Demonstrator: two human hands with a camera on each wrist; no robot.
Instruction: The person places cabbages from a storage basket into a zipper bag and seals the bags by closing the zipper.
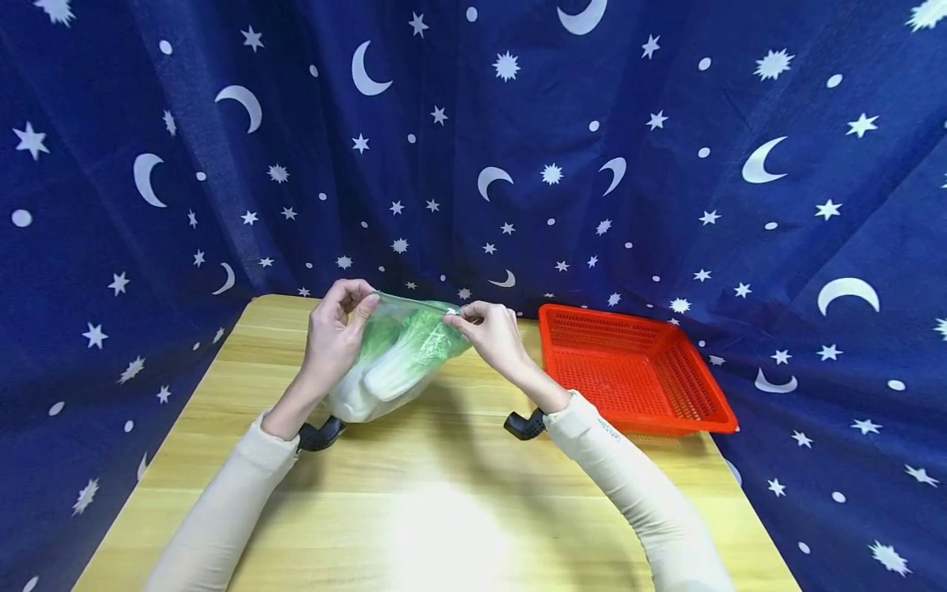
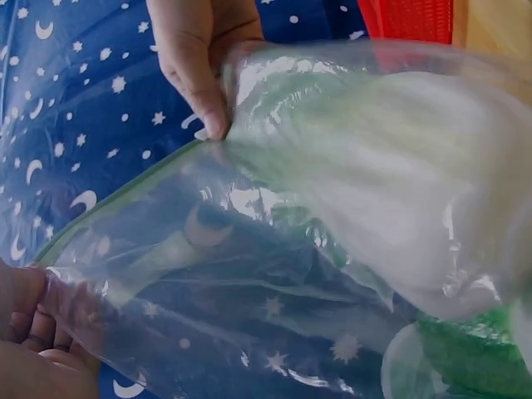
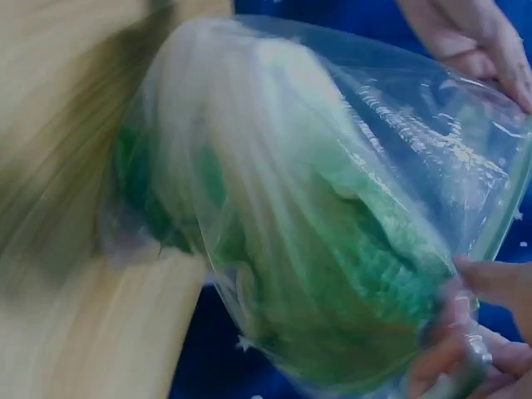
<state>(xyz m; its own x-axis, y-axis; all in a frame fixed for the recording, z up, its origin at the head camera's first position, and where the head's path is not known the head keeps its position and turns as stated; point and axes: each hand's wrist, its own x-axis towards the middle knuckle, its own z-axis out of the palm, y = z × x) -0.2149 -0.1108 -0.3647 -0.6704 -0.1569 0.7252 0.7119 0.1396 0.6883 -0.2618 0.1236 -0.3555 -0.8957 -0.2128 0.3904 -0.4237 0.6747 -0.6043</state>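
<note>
A clear plastic zip bag (image 1: 427, 380) with a green strip along its mouth hangs tilted above the table. Inside lie leafy cabbages (image 1: 403, 362), white at the stalks and green at the leaves. My left hand (image 1: 333, 333) pinches one end of the bag's mouth between thumb and fingers. At the opposite end, my right hand (image 1: 499, 335) pinches the strip, close to a small white piece. The strip is stretched taut between both hands in the left wrist view, where the bag (image 2: 224, 332) looks flat near the left hand (image 2: 41, 332). Cabbage leaves (image 3: 366, 241) bulge towards the right hand (image 3: 490, 332).
A red perforated plastic basket (image 1: 718, 407) stands at the table's back right, beyond the right forearm. The wooden table (image 1: 355, 510) spreads below both arms. A blue curtain (image 1: 444, 189) with moons and stars surrounds it. Black mounts (image 1: 318, 436) jut under the wrists.
</note>
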